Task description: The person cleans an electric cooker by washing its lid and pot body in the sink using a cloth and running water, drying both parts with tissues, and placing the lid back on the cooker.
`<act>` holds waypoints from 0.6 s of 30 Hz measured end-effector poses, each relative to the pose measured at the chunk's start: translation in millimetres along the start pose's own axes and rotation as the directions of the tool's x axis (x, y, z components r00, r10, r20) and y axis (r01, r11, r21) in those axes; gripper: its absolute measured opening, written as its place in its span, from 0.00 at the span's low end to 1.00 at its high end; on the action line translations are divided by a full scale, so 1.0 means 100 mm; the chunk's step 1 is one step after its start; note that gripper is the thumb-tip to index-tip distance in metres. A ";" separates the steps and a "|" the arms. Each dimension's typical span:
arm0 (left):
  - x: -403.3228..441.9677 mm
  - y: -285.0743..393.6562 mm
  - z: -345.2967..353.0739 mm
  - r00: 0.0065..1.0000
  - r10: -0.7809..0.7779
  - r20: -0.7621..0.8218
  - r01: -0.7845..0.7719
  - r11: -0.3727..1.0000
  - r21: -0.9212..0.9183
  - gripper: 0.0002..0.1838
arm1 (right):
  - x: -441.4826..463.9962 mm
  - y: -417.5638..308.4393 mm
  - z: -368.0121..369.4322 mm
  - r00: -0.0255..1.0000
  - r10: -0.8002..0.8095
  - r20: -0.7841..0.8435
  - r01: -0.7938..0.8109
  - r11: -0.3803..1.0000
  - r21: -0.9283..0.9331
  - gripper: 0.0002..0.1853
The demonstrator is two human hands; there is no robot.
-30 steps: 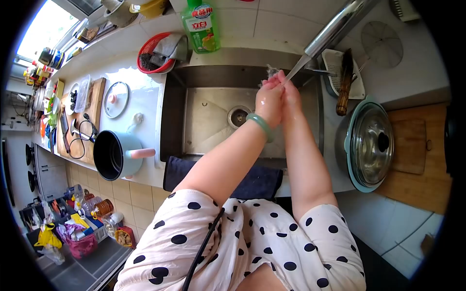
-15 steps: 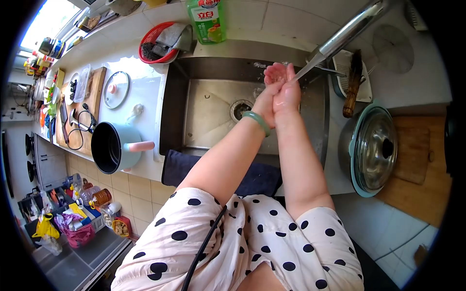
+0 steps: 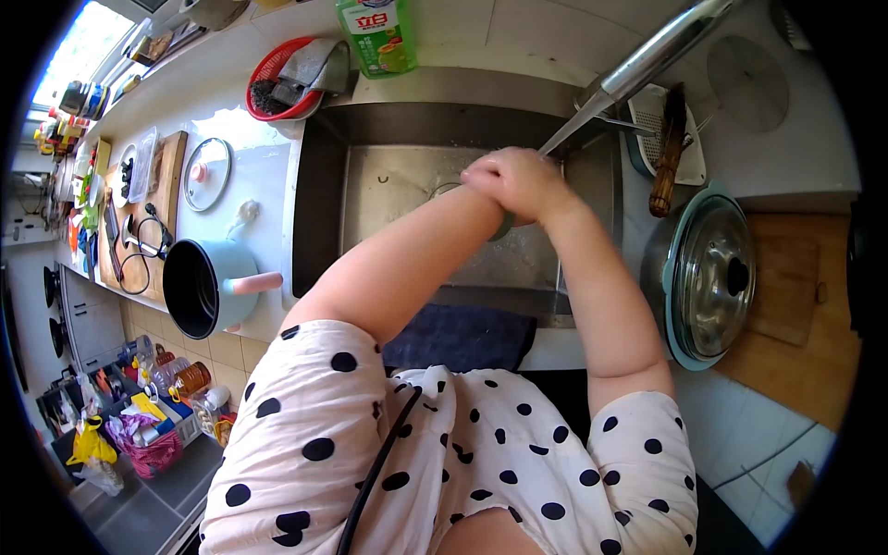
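Over the sink [image 3: 398,245], my right hand [image 3: 527,185] is closed around my left wrist, its fingers wrapped across the top. My left forearm [image 3: 407,245] reaches in from the left; the left hand itself is hidden beneath the right, so its fingers do not show. Part of a green bangle [image 3: 503,225] peeks out under the wrist. From the metal faucet [image 3: 661,55], a stream of water [image 3: 575,125] runs down to the back of my right hand. Below the arms, a dark cloth [image 3: 462,336] hangs at the sink's front edge.
Left of the sink are a blue pot [image 3: 222,287], a glass lid [image 3: 207,176] and a red basket [image 3: 268,69]. Green detergent [image 3: 381,42] stands behind. On the right are a brush [image 3: 668,157] on a white drainer and a lidded pot [image 3: 708,277].
My right hand has turned over from palm-up and now wraps my left wrist from above. The left hand no longer shows, and the bangle is mostly covered. The view has shifted slightly.
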State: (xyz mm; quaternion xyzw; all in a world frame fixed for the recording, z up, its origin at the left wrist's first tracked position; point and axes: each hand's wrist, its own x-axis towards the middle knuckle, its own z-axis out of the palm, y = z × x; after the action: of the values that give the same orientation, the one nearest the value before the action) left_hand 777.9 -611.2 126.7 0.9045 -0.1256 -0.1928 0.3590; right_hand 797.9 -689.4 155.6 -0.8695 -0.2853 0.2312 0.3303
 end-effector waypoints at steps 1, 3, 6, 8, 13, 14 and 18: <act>-0.01 0.01 -0.01 1.000 -0.006 -0.016 0.005 0.999 -0.054 0.16 | 0.01 0.06 -0.05 0.997 0.072 0.041 -0.071 0.997 -0.022 0.19; -0.04 0.03 -0.03 0.996 -0.068 -0.060 0.049 0.959 -0.280 0.16 | 0.07 0.44 -0.04 0.990 0.092 -0.111 -0.069 0.978 0.195 0.19; -0.14 0.08 -0.03 0.965 -0.260 0.015 0.088 0.269 -0.959 0.16 | 0.12 0.74 0.14 0.883 0.311 -0.353 -0.092 0.851 0.518 0.17; -0.06 -0.17 0.34 0.957 -0.128 0.261 0.193 -0.392 -0.899 0.19 | 0.21 0.51 0.19 0.731 0.179 -0.658 0.081 0.935 0.345 0.16; -0.26 0.23 0.20 0.975 -0.220 -0.012 -0.129 -0.523 -0.843 0.19 | 0.43 0.23 0.23 0.707 0.690 -0.157 0.482 -0.307 0.820 0.09; -0.20 0.18 0.14 0.970 -0.234 -0.067 -0.194 -0.575 -0.795 0.18 | 0.34 0.11 0.25 0.730 0.675 -0.109 0.482 -0.395 0.782 0.07; 0.05 -0.17 -0.13 0.989 -0.130 0.074 0.029 -0.321 -0.947 0.10 | -0.18 -0.16 0.39 0.905 0.369 -0.212 0.386 -0.504 0.773 0.11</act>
State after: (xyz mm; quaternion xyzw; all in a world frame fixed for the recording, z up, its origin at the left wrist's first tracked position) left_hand 789.5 -593.2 121.6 0.2503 0.1560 -0.2103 0.9321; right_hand 756.2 -673.7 144.0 -0.1506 0.1360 0.1586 0.9663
